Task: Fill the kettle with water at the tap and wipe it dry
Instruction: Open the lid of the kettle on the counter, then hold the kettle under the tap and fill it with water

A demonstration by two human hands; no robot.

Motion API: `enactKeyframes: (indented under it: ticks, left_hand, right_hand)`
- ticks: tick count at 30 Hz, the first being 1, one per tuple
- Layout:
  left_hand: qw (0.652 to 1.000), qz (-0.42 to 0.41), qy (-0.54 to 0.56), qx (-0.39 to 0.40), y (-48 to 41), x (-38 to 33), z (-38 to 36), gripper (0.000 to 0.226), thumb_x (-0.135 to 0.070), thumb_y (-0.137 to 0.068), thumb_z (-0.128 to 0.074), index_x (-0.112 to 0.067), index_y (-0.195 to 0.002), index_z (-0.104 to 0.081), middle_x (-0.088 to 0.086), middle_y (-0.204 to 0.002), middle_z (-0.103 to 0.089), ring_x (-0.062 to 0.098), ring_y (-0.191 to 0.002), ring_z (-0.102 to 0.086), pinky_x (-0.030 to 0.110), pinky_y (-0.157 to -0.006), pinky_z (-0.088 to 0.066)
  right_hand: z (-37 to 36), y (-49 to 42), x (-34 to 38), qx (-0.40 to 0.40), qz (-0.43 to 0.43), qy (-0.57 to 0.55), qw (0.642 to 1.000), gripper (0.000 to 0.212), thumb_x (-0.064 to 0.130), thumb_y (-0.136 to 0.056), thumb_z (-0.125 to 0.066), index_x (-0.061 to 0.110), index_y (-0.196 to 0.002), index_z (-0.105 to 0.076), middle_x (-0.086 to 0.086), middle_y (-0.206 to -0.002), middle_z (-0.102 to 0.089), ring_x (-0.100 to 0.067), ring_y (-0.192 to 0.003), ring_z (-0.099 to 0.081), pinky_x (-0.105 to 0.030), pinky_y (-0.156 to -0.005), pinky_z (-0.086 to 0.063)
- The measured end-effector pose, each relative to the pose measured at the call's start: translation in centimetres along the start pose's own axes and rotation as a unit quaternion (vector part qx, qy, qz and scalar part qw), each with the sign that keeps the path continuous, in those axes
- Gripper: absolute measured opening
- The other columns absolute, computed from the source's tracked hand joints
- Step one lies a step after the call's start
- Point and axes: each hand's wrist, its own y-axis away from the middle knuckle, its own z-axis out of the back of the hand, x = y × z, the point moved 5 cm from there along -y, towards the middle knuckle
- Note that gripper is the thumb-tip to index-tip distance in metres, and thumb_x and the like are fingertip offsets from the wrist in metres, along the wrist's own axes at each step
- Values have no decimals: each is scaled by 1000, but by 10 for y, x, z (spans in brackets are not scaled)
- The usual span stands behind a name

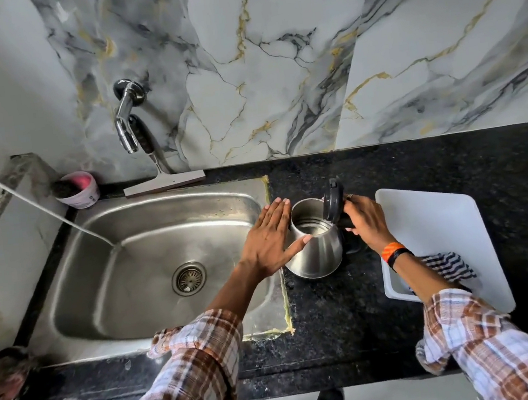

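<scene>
A steel kettle [319, 253] stands on the black counter just right of the sink, its black lid [333, 203] flipped up and the inside showing. My right hand [366, 220] grips its black handle. My left hand [272, 238] lies flat against the kettle's left side, fingers spread and thumb on the rim. The chrome tap [127, 123] juts from the marble wall above the sink's far left; no water runs from it. A striped cloth [448, 265] lies in a white tray under my right forearm.
The steel sink [111, 298] has a drain [189, 278] in its middle. A white cord runs down into it from the left. A squeegee [164, 182] and a pink tub [78, 191] sit behind the sink. The white tray [437, 215] lies on the counter [450, 157].
</scene>
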Motion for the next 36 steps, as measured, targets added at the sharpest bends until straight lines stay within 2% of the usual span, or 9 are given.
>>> enactKeyframes:
  ticks: [7, 14, 19, 23, 25, 29, 32, 34, 36]
  left_hand:
    - [998, 46, -1, -47, 30, 58, 26, 96, -75, -93, -7, -9, -162, -6, 10, -171, -9, 18, -159, -1, 38, -132, -3]
    - [990, 126, -25, -59, 72, 160, 65, 95, -71, -93, -12, -5, -161, -9, 13, -170, -10, 19, -159, -2, 30, -126, 10]
    - [982, 171, -48, -56, 87, 239, 97, 94, -71, -93, -13, -6, -162, -6, 12, -171, -7, 18, -159, 2, 30, -126, 11]
    - [976, 195, -22, -92, 69, 294, 127, 99, -73, -89, -9, -5, -161, -12, 15, -169, -18, 24, -159, -11, 33, -128, 2]
    - [967, 214, 40, -128, 54, 314, 143, 93, -70, -95, -24, -6, -161, -16, 16, -168, -22, 27, -158, -16, 36, -129, -6]
    - [949, 205, 179, -157, 17, 332, 164, 87, -60, -97, -48, -12, -161, -16, 13, -168, -24, 26, -156, -23, 40, -129, -18]
    - [941, 169, 237, -171, -8, 322, 171, 79, -57, -95, -56, -17, -156, -25, 14, -154, -48, 29, -139, -48, 47, -118, -39]
    - [927, 183, 268, -189, -20, 319, 168, 75, -52, -95, -59, -12, -151, -29, 16, -145, -53, 32, -129, -55, 48, -110, -46]
    - [912, 222, 277, -208, -30, 323, 164, 69, -49, -97, -58, -5, -144, -33, 21, -137, -56, 38, -124, -56, 48, -104, -48]
  right_hand:
    - [-37, -9, 29, 9, 7, -13, 1000, 33, 63, -78, -49, 43, -85, -74, -2, -89, -80, -24, -95, -75, -55, -81, -62]
    - [-103, -23, 87, 43, 69, -2, 997, 62, 68, -74, -44, 24, -97, -80, -8, -87, -81, -27, -88, -74, -50, -79, -58]
    - [-158, -43, 123, 46, 72, -10, 996, 64, 68, -72, -45, 11, -77, -73, -14, -73, -75, -35, -77, -70, -53, -71, -57]
    - [-197, -59, 170, 46, 95, -28, 994, 58, 68, -70, -42, 21, -79, -76, -15, -81, -76, -30, -81, -69, -45, -72, -50]
    - [-214, -72, 187, 41, 99, -16, 994, 51, 69, -69, -39, 26, -68, -67, -13, -75, -73, -31, -79, -67, -46, -72, -48]
    - [-246, -107, 202, 40, 75, -46, 995, 61, 69, -72, -47, 11, -69, -65, -16, -72, -72, -40, -84, -69, -57, -75, -56]
    - [-262, -124, 219, 37, 89, -41, 995, 60, 67, -72, -45, 9, -64, -61, -4, -56, -61, -30, -69, -61, -47, -66, -48]
    - [-269, -131, 231, 31, 98, -45, 994, 50, 66, -71, -45, 20, -55, -57, 4, -50, -52, -24, -62, -55, -41, -61, -40]
    - [-277, -140, 234, 25, 98, -57, 993, 49, 66, -74, -48, 22, -56, -60, 4, -53, -58, -25, -64, -60, -44, -63, -47]
